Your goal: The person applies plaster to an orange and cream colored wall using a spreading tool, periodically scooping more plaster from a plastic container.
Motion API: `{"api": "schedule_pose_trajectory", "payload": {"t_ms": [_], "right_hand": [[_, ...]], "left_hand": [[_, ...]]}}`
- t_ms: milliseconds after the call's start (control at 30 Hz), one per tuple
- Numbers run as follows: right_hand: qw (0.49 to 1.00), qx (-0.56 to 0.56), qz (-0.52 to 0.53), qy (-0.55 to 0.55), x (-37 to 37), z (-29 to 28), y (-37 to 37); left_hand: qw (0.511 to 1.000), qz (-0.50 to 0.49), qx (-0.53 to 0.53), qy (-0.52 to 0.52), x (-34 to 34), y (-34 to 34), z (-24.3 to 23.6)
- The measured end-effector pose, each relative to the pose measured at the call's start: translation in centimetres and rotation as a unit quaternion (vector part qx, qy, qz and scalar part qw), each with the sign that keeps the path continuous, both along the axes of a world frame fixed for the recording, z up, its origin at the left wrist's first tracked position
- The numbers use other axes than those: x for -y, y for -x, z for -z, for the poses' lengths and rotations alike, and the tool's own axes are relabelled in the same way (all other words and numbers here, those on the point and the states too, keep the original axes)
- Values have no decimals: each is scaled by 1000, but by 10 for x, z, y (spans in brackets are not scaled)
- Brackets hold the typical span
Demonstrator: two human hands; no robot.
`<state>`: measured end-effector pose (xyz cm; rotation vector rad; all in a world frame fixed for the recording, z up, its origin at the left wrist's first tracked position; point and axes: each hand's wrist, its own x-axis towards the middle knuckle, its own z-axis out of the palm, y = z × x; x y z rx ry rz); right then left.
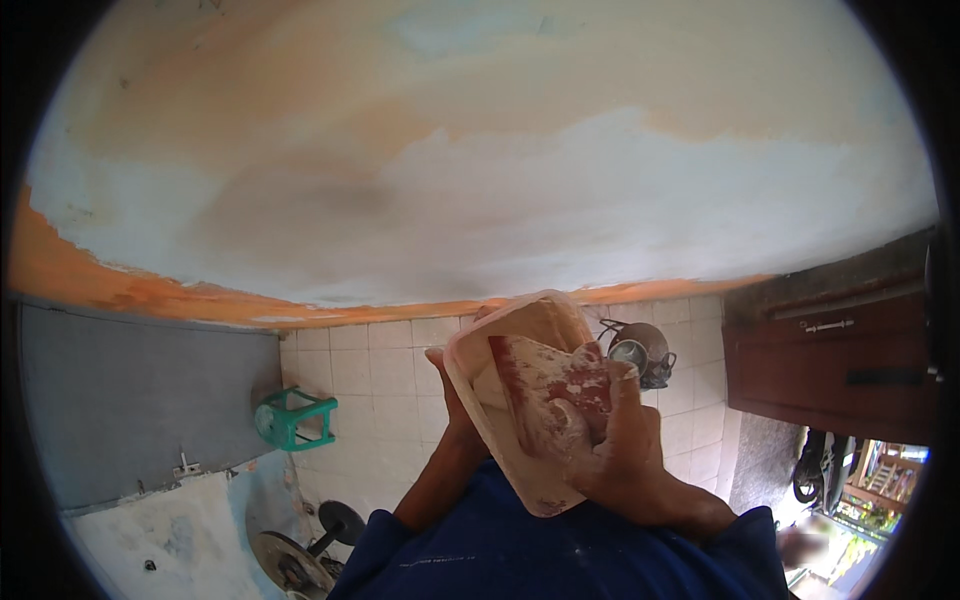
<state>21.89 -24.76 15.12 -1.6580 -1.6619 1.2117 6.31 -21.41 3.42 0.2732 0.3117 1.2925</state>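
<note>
My left hand (452, 385) grips a pale, long plastic tub (472, 400) from its left side, with the thumb showing and the fingers mostly hidden behind it. The tub is tilted, and its inside is coated with whitish paste. Closed around a flat reddish-brown putty spreader (528, 368), my right hand (628, 455) holds it over the tub's opening. White paste smears the spreader and lies thick near my fingers, which are dusted white too. Ahead stands a wall (480, 200) with white patches over cream and an orange strip along its lower part.
On the tiled floor (390, 400), a green plastic stool (290, 418) stands left, and a dark round vessel with a metal cup (640, 352) sits right. A grey door (150, 400) is at left, a brown door (830, 365) at right. A round disc-like object (285, 560) lies lower left.
</note>
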Motion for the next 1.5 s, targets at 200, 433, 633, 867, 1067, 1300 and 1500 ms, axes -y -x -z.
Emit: {"api": "schedule_pose_trajectory", "payload": {"t_ms": [200,433,633,867,1067,1300,1500], "right_hand": [[1000,-27,4,-16,0,4,-4],[999,17,-30,-27,7,16,-3],[996,45,-63,-45,7,2,3],[999,41,-22,25,9,-12,-4],[999,-23,-3,-25,14,7,-14],[997,48,-50,-25,17,11,-6],[996,59,-62,-29,17,11,1]], "left_hand": [[981,19,162,-101,-4,0,16],[999,6,-9,33,11,-8,7],[994,19,-106,32,16,-15,1],[993,-9,-114,27,11,-8,14],[997,-28,-59,47,9,-6,14],[989,-35,-108,100,16,-5,2],[982,-44,-129,128,22,1,7]]}}
